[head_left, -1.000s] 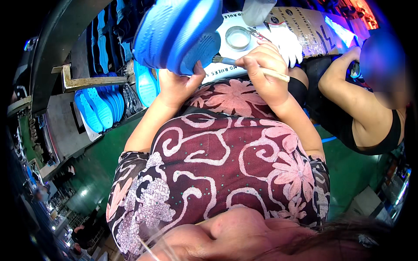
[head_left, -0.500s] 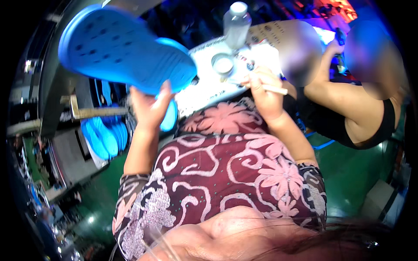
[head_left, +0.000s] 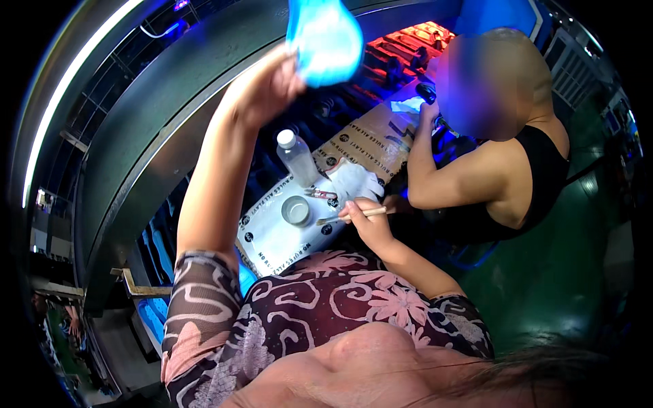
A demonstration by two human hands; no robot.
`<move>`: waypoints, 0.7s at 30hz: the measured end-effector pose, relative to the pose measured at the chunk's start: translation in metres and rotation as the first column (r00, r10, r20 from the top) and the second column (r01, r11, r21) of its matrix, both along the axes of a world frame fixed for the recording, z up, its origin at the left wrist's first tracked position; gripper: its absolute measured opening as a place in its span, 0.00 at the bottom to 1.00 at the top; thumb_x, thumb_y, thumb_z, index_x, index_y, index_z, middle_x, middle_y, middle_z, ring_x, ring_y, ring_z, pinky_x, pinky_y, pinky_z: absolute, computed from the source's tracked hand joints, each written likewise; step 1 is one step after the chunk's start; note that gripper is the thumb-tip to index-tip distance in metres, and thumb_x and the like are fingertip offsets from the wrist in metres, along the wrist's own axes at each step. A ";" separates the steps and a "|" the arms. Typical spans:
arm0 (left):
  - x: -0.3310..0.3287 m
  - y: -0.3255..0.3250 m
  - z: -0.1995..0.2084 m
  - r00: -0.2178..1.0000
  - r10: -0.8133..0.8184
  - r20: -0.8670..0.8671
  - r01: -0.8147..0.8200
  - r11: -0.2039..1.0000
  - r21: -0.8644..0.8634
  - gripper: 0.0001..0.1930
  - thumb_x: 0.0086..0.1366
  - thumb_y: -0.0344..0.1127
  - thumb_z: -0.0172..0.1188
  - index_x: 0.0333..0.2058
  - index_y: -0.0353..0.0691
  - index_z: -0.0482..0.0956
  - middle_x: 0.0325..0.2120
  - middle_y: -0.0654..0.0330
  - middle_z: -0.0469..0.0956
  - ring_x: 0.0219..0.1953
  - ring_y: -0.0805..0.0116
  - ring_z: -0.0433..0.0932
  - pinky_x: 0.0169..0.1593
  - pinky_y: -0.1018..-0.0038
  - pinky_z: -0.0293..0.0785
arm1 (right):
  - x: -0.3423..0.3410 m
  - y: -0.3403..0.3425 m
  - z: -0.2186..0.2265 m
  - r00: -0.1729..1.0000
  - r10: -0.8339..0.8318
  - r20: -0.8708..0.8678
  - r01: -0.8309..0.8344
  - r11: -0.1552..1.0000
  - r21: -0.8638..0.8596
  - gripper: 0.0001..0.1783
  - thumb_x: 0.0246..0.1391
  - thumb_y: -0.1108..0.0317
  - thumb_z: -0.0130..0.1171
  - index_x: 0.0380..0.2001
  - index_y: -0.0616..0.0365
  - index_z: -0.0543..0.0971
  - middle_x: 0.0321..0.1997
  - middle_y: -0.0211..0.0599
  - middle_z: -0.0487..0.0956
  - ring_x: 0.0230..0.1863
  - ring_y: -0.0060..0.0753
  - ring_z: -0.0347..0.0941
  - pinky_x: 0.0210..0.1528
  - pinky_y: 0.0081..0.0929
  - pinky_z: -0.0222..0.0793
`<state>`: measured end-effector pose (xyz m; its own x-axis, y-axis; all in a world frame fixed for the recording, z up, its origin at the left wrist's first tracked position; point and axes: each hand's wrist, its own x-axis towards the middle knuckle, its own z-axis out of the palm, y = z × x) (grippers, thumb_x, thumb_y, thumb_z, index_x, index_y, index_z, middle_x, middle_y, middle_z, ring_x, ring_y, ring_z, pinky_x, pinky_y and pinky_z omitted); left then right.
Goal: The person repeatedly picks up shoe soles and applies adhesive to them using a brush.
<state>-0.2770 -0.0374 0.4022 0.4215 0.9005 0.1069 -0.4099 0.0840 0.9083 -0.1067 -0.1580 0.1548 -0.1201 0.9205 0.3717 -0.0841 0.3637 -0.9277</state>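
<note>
My left hand (head_left: 273, 87) is raised far out over the dark line, its fingers at the edge of a bright blue shoe sole (head_left: 328, 44), which is blurred and partly washed out by light. Closer in, my right hand (head_left: 367, 223) grips a small brush (head_left: 374, 212) by its pale wooden handle. The bristle end points left, toward a round grey cup (head_left: 296, 216) with pale contents. Behind the cup stands a clear bottle (head_left: 299, 163) with a white cap. A white glove (head_left: 355, 181) lies to the right of the bottle.
Cup and bottle stand on a board covered in printed white sheet (head_left: 269, 248), beside brown printed cardboard (head_left: 381, 146). A co-worker (head_left: 476, 166) sits at the right, holding a dark object. A dark metal housing (head_left: 146, 129) curves along the left. Blue soles (head_left: 151, 318) sit lower left.
My left hand has carried the blue sole up, away and to the right. The view has shifted, and the brush remains in my right hand.
</note>
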 end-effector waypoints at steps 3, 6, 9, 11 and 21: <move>0.034 0.056 0.042 0.878 0.392 0.273 -0.350 0.917 -0.191 0.29 0.58 0.35 0.59 0.54 0.33 0.56 0.46 0.43 0.70 0.37 0.62 0.77 0.39 0.77 0.78 | -0.002 -0.004 0.001 0.999 0.012 -0.035 -0.015 0.997 -0.073 0.18 0.59 0.63 0.47 0.22 0.65 0.77 0.20 0.34 0.75 0.22 0.21 0.68 0.27 0.19 0.64; 0.026 0.067 0.032 0.894 0.286 0.345 -0.308 0.951 0.010 0.29 0.59 0.38 0.57 0.55 0.38 0.54 0.44 0.44 0.71 0.39 0.57 0.76 0.37 0.75 0.77 | -0.003 -0.009 -0.002 0.999 -0.023 -0.028 0.020 0.993 -0.118 0.18 0.59 0.62 0.48 0.22 0.65 0.77 0.20 0.34 0.75 0.22 0.21 0.68 0.27 0.18 0.64; 0.023 0.014 -0.010 0.961 0.224 0.161 -0.261 0.928 0.266 0.26 0.60 0.41 0.55 0.54 0.39 0.61 0.36 0.51 0.76 0.31 0.67 0.75 0.35 0.77 0.74 | 0.002 -0.006 -0.013 0.998 -0.038 -0.057 0.028 0.985 -0.170 0.19 0.59 0.62 0.47 0.23 0.65 0.77 0.21 0.33 0.76 0.22 0.21 0.69 0.27 0.18 0.64; -0.016 -0.020 -0.054 0.990 0.096 -0.100 -0.055 0.933 0.355 0.26 0.60 0.43 0.56 0.55 0.40 0.62 0.29 0.56 0.75 0.25 0.70 0.73 0.29 0.77 0.70 | 0.002 -0.003 -0.013 0.995 -0.008 -0.103 -0.009 0.987 -0.163 0.19 0.59 0.62 0.47 0.23 0.65 0.77 0.21 0.33 0.76 0.22 0.21 0.69 0.27 0.18 0.64; -0.270 -0.235 -0.281 -0.125 0.298 -0.947 -0.443 0.837 0.322 0.25 0.52 0.36 0.59 0.48 0.34 0.67 0.19 0.58 0.73 0.22 0.69 0.74 0.27 0.73 0.71 | -0.026 0.008 -0.021 0.961 0.162 -0.224 -0.216 0.946 -0.242 0.16 0.59 0.65 0.47 0.25 0.67 0.77 0.21 0.33 0.75 0.23 0.20 0.68 0.28 0.17 0.64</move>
<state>-0.5468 -0.2726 0.1211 -0.3564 0.9282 -0.1065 0.8204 0.3655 0.4398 -0.1331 -0.1496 0.1336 -0.2501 0.9557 0.1550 -0.3194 0.0697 -0.9451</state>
